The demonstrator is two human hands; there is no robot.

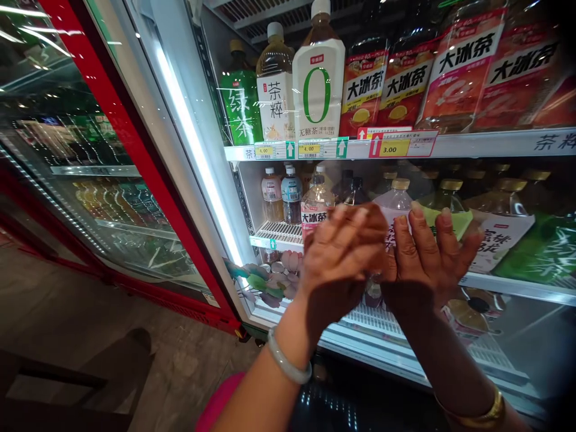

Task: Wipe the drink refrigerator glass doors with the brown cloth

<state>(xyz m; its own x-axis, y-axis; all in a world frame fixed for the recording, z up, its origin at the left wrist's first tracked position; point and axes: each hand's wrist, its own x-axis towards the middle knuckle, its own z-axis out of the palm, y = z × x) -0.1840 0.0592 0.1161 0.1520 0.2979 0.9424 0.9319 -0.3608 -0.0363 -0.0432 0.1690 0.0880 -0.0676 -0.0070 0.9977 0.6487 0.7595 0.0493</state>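
Note:
My left hand (330,261), with a pale bangle at the wrist, is raised in front of the fridge's middle shelf. Its fingers bend over a reddish-brown piece that looks like a folded cloth (375,231). Close beside it, my right hand (425,261) is spread with fingers stretched upward and palm forward, seemingly flat against the clear glass front. Behind the hands stand drink bottles, among them a clear-topped bottle with a white label (318,195) and a bottle with a pale pink label (396,198). The hands partly hide these bottles.
Large tea bottles (317,84) line the upper shelf above a price-tag strip (396,146). A red door frame (135,156) slants down at the left, with another stocked cooler behind. Green-labelled bottles (544,249) stand at right. Floral reflections (270,282) show low on the glass.

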